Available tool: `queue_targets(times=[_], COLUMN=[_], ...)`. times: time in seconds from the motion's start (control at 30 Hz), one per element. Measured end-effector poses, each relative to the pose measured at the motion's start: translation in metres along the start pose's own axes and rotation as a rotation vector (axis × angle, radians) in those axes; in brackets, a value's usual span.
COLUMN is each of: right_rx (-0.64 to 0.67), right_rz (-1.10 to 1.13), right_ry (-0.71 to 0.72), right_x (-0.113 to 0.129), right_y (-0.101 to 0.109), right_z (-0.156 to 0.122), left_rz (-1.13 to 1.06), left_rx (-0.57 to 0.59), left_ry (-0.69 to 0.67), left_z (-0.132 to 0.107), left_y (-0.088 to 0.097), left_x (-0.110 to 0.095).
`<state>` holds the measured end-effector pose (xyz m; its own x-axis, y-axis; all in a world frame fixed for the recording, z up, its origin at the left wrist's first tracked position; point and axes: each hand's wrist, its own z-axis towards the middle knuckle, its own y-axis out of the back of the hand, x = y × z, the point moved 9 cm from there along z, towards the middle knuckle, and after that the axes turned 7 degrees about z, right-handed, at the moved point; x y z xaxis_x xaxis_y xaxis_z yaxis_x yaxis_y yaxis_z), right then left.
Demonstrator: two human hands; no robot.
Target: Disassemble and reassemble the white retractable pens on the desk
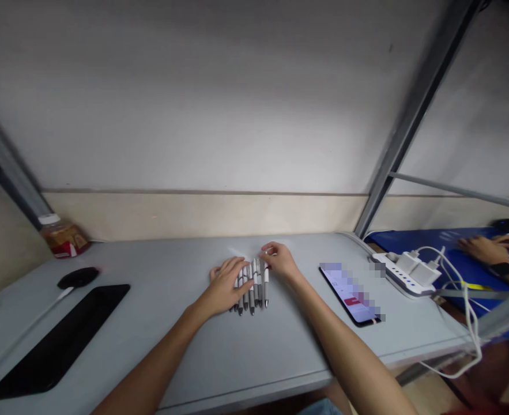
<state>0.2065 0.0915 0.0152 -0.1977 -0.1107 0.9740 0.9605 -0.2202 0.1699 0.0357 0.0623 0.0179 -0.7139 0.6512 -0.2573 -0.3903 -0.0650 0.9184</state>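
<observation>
Several grey and white pens (254, 288) lie side by side in a row on the grey table (245, 351), tips pointing toward me. My left hand (226, 282) rests flat on the left part of the row, fingers spread over the pens. My right hand (280, 259) sits at the far end of the row with its fingers curled together, pinching the top of one pen.
A phone (351, 294) with a lit screen lies right of the pens. A white power strip (403, 271) with chargers and cables sits further right. A black pad (59, 340), a black mouse (78, 277) and a jar (63, 236) are at the left. Another person's hands (491, 251) work at the far right.
</observation>
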Motion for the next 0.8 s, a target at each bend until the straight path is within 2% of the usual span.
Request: queue_targets(times=[0.1, 0.2, 0.27, 0.5, 0.8], right_rx=[-0.071, -0.117, -0.116, -0.089, -0.063], right_rz=[0.152, 0.237, 0.257, 0.224, 0.195], right_ry=[0.04, 0.061, 0.059, 0.081, 0.099], right_x=[0.01, 0.017, 0.019, 0.021, 0.022], right_y=[0.017, 0.028, 0.029, 0.024, 0.022], right_z=[0.003, 0.003, 0.002, 0.0, 0.001], left_rz=[0.013, 0.028, 0.033, 0.041, 0.08], left_rx=[0.006, 0.064, 0.088, 0.055, 0.06], left_ry=[-0.06, -0.158, -0.189, -0.227, -0.261], left_z=[-0.001, -0.004, -0.005, -0.006, -0.009], left_y=[0.0, -0.004, -0.005, 0.004, 0.002], left_x=[-0.011, -0.024, -0.029, -0.033, -0.047])
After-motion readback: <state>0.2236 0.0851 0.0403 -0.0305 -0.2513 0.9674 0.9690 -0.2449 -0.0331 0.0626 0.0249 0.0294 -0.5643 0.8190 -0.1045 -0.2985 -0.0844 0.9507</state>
